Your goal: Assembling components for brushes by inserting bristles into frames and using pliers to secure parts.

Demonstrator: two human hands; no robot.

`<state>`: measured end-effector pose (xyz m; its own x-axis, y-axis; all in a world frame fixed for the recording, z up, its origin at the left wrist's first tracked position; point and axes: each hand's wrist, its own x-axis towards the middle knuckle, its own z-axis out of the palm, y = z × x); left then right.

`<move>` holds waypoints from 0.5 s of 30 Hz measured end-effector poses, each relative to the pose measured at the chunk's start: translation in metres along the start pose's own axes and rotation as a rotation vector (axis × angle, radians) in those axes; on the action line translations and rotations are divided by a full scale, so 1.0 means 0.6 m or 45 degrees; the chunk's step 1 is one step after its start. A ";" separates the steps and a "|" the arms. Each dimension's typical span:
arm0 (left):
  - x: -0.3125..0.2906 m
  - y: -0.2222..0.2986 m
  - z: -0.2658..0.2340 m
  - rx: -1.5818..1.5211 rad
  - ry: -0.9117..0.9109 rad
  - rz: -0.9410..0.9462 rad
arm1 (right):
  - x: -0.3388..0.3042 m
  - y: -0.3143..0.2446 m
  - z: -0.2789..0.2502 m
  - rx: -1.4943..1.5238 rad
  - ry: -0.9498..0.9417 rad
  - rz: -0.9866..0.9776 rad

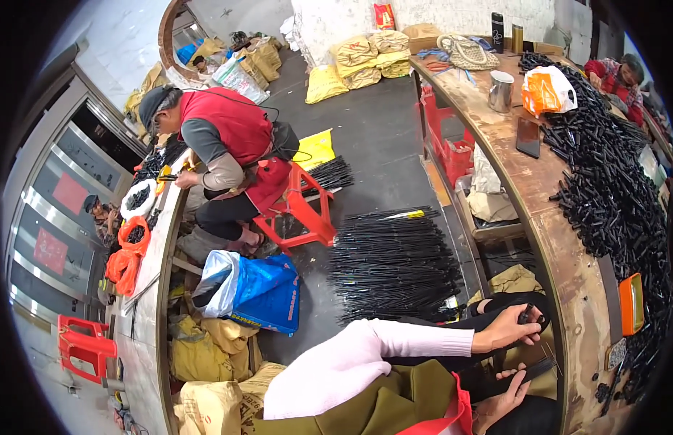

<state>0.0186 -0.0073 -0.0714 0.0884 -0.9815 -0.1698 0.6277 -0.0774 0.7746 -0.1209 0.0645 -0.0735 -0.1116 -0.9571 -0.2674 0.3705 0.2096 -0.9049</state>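
Down at the lower right, our left hand (512,326), on a pale pink sleeve, curls its fingers around a small black tube piece (525,314), pinching it near the edge of the wooden workbench (561,239). Just below it, our right hand (504,395) grips a thin black rod (533,370) that juts toward the bench. Beyond both hands, a deep heap of short black tubes (612,188) covers the benchtop, with an orange box (630,303) just past our left hand. To the left of our hands, long black rods (394,264) lie fanned across the grey floor. Farther off, another person in a red vest (231,123) sits on a red stool (300,210) at a second bench.
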 end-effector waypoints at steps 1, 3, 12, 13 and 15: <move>0.000 0.000 -0.003 -0.016 -0.010 -0.013 | 0.002 0.003 -0.007 -0.001 -0.030 -0.011; -0.001 0.002 -0.007 -0.031 -0.020 -0.032 | 0.003 0.003 -0.009 -0.039 -0.061 -0.032; -0.002 -0.010 0.004 0.026 -0.109 -0.102 | 0.000 -0.002 -0.008 -0.043 -0.023 -0.104; -0.003 -0.009 0.005 0.039 -0.117 -0.112 | 0.000 -0.001 -0.008 -0.038 -0.024 -0.105; -0.005 -0.010 0.004 0.055 -0.120 -0.120 | 0.001 -0.002 -0.009 -0.035 -0.018 -0.068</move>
<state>0.0126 -0.0045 -0.0740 -0.0439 -0.9815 -0.1863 0.5958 -0.1754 0.7838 -0.1263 0.0648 -0.0744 -0.1173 -0.9698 -0.2139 0.3385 0.1634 -0.9267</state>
